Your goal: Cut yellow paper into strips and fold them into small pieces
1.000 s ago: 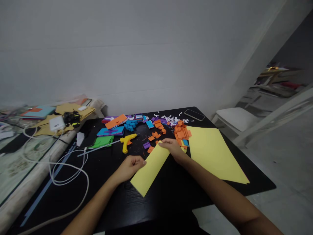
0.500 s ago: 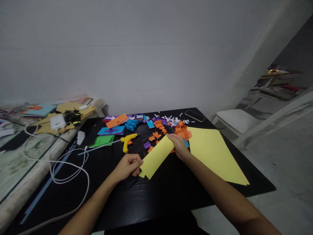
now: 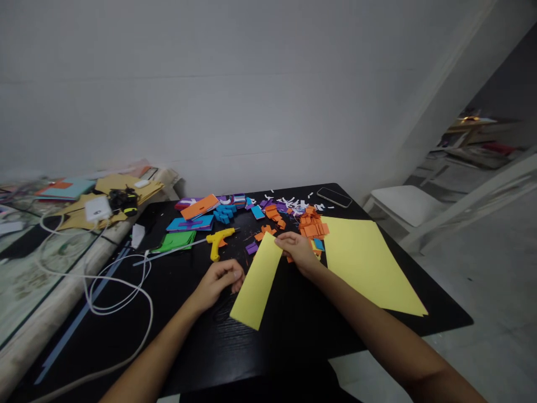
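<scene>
My right hand [image 3: 297, 253] pinches the upper end of a folded-looking yellow paper strip [image 3: 257, 285], thumb and fingers on its right edge. The strip slants down toward the table's front. Just left of it, my left hand [image 3: 221, 282] is closed, its fingers curled in and no paper visible in them. A thin black cord lies on the table below this hand. Beyond the hands lie a yellow glue gun [image 3: 218, 242], small purple paper pieces [image 3: 252, 248] and folded orange paper pieces [image 3: 314, 224]. Large yellow sheets [image 3: 369, 263] lie to the right of my right hand.
On the black table [image 3: 293, 336] are green paper [image 3: 174, 240], blue paper [image 3: 191, 223], white scraps [image 3: 296, 206] and a phone [image 3: 334, 196]. A white cable [image 3: 146, 302] loops at the left. A white chair [image 3: 403, 206] stands right; a cluttered glass-topped surface [image 3: 20, 285] adjoins left.
The yellow strip has swung to a steeper slant, its lower end moving toward the table's front. My left hand has come away from its end. My right hand has shifted slightly left.
</scene>
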Demonstrator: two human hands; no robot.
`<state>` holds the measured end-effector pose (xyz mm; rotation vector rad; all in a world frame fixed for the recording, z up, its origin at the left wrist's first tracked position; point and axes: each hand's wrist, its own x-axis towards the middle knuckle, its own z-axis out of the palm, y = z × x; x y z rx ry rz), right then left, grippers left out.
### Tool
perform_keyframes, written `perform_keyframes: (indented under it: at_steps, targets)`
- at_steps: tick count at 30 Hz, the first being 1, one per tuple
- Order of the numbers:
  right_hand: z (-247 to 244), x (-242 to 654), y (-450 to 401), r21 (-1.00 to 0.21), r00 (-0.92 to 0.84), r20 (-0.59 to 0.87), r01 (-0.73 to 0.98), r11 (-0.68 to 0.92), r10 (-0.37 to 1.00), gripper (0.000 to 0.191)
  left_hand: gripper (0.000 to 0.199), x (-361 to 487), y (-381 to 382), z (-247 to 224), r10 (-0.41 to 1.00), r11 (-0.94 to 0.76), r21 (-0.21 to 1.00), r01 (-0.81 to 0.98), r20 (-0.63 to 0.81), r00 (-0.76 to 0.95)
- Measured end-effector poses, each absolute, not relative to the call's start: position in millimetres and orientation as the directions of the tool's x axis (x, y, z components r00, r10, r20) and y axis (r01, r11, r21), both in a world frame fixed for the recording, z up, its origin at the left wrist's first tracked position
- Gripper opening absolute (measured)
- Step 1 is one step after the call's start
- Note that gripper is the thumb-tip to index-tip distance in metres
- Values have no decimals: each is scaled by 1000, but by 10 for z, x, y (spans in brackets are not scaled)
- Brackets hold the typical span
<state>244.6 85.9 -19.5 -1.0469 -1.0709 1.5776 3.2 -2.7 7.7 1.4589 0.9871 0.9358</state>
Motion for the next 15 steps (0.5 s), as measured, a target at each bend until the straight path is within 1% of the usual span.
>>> perform_keyframes:
  at_steps: [3,7,10,15]
  targets:
    - [-198,2360,749,-966,-316,-124,-178,-187,941,39,32,63,-17,38,936,-24,1000,1,22,352]
    - [-205,2285,646,-981,-422,-123,-84,-174,898,39,42,98,-3,10,947,-17,999,-42,30,320]
    - [-207,2271,618,-983,-474,-123,-59,-171,872,39,47,114,7,13,960,-33,999,-21,38,278]
    - [-220,2260,614,-987,-546,-95,-55,-149,832,38,43,101,14,-11,975,-50,997,65,34,221]
